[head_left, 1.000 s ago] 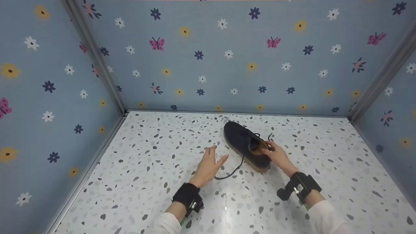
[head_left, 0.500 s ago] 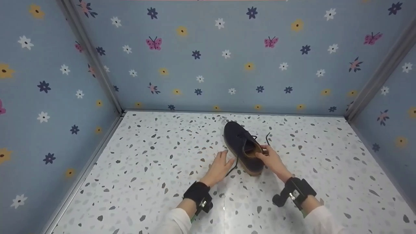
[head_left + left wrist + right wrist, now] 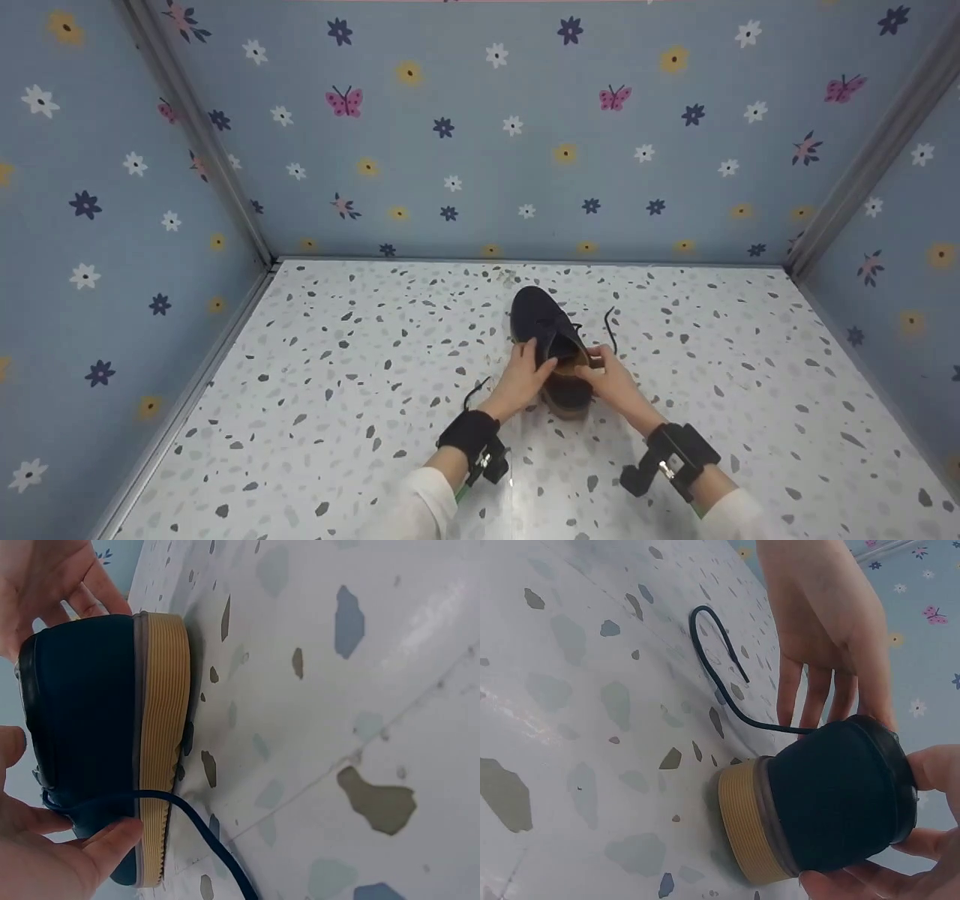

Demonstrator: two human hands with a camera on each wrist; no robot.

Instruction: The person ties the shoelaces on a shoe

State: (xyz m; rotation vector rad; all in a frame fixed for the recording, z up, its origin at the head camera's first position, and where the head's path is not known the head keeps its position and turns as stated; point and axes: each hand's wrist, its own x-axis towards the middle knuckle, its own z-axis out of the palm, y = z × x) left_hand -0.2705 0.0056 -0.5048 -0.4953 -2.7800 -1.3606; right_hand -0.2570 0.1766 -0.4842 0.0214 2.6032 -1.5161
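Note:
A dark lace-up shoe (image 3: 534, 309) with a tan ribbed sole stands upright on the speckled surface, toe pointing away from me. Its left side is held by my left hand (image 3: 517, 381), fingers along the outer wall and thumb at the collar. My right hand (image 3: 619, 384) pinches the opposite collar edge, thumb over the inside and fingers outside. The left wrist view shows a loose lace (image 3: 202, 825) running out past my left fingers (image 3: 112, 844). From the right wrist view, the heel (image 3: 836, 799) faces me between both hands. The left fingertips are partly hidden there.
Another loose lace end (image 3: 610, 330) lies right of the shoe. The speckled white surface (image 3: 360, 360) is bounded by a blue flowered back wall (image 3: 510, 172) and side panels with metal edging. Each wrist wears a black strap with a camera (image 3: 471, 439).
My left hand has moved right and forward, from apart to against the shoe's left side. The shoe has turned to point straighter away and shifted slightly nearer, with my right hand on it.

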